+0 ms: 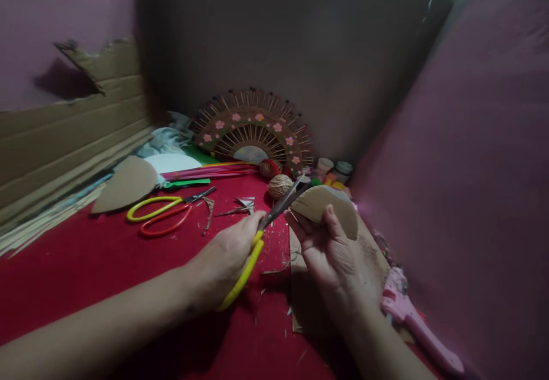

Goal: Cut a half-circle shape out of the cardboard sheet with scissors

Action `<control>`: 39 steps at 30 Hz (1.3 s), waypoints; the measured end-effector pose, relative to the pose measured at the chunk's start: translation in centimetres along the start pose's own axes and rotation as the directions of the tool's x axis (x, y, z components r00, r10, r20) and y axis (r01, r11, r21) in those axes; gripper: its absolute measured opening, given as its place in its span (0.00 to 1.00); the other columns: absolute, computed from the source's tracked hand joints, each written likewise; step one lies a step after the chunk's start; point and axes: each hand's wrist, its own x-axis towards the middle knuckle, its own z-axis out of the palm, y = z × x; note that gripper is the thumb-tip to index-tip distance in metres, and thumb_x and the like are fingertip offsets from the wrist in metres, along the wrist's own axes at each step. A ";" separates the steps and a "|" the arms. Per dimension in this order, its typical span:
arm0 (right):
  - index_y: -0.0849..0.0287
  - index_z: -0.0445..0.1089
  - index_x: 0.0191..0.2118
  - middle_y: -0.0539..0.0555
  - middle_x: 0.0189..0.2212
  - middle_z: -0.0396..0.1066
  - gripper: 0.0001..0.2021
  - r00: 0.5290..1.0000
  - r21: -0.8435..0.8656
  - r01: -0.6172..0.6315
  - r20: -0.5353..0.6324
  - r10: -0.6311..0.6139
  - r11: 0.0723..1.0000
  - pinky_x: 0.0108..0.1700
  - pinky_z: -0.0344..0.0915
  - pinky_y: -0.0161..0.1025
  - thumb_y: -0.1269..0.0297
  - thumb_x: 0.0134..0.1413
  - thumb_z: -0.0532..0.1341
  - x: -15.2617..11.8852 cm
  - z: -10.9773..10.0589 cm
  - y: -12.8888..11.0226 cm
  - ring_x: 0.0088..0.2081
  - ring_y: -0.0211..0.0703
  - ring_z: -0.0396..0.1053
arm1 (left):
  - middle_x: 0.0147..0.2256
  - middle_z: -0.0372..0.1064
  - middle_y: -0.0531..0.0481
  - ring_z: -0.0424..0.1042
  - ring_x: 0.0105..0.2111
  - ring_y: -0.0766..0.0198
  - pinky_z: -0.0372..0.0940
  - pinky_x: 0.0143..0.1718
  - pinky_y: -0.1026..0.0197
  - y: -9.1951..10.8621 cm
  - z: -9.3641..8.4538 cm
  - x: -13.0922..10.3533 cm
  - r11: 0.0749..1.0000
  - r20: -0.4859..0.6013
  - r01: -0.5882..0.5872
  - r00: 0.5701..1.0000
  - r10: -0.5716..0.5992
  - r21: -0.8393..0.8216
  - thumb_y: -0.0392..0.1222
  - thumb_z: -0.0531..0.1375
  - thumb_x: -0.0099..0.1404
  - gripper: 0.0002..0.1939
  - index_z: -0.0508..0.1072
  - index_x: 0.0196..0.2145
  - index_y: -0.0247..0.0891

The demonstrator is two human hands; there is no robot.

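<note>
My left hand (227, 263) is closed on yellow-handled scissors (243, 274), whose blades point up and to the right with their tips apart. The blades reach the left end of a curved piece of cardboard (328, 206). My right hand (328, 251) pinches that cardboard between thumb and fingers from below. Part of its edge looks whitish. Thin cardboard offcuts (209, 215) and small scraps lie on the red cloth (163, 271) left of and below my hands.
Scissors with yellow and red handles (166, 223) and a cut cardboard piece (128, 184) lie left. A flowered stick fan (257, 128) stands behind twine balls (281, 186). At right rests a pink glue gun (418, 317); flat cardboard (309, 306) lies under my right hand.
</note>
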 end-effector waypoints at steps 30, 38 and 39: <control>0.59 0.72 0.44 0.57 0.38 0.79 0.11 0.994 0.143 -0.094 -0.035 0.100 0.985 0.59 0.60 0.58 0.61 0.57 0.60 0.0 -0.2 0.6 0.48 0.48 0.73 | 0.47 0.66 0.28 0.72 0.46 0.45 0.70 0.43 0.43 -0.5 0.9 -0.4 0.856 0.097 -0.076 0.995 0.030 0.512 0.35 0.46 0.62 0.26 0.53 0.58 0.22; 0.60 0.72 0.36 0.57 0.34 0.79 0.07 0.996 0.115 -0.072 -0.045 0.077 0.991 0.56 0.63 0.58 0.62 0.55 0.63 0.3 -0.5 0.8 0.44 0.50 0.75 | 0.42 0.68 0.35 0.74 0.40 0.50 0.71 0.40 0.48 -0.7 0.7 -0.3 0.832 0.091 -0.090 0.995 0.047 0.548 0.36 0.42 0.65 0.21 0.57 0.55 0.26; 0.61 0.72 0.36 0.58 0.34 0.79 0.07 0.995 0.112 -0.077 -0.055 0.084 0.991 0.56 0.64 0.57 0.62 0.55 0.62 0.2 -0.5 0.8 0.44 0.50 0.76 | 0.41 0.68 0.35 0.74 0.39 0.51 0.71 0.39 0.49 -0.4 0.5 -0.3 0.833 0.109 -0.084 0.994 0.028 0.547 0.36 0.43 0.65 0.21 0.58 0.54 0.26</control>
